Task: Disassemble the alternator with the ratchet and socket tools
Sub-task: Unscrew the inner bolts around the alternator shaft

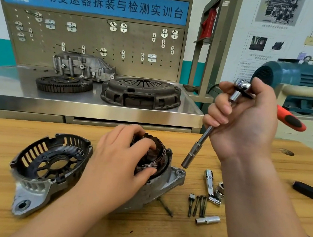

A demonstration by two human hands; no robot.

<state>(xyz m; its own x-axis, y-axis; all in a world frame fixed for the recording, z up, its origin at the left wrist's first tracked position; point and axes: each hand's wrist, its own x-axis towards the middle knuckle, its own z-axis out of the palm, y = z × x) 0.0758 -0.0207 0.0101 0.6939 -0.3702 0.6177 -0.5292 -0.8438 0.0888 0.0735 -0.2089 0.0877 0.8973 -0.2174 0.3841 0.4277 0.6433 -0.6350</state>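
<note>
The alternator body (166, 180) lies on the wooden table (158, 235), its copper stator windings (159, 157) facing up. My left hand (121, 165) grips the windings, fingers curled over the rim and into the bore. The removed black end cover (49, 162) sits to the left, open side up. My right hand (243, 120) holds the ratchet (242, 87) with its red and black handle (290, 120), raised above the table. Its extension bar and socket (190, 157) point down toward the alternator's mounting ear, just above it.
Several removed bolts (197, 205) lie right of the alternator, with loose sockets (207, 219) and an adapter (209, 183). A black handle (311, 192) lies at the right edge. Behind the table stands a steel bench with a clutch cover (141, 93), flywheel (64, 83) and pegboard.
</note>
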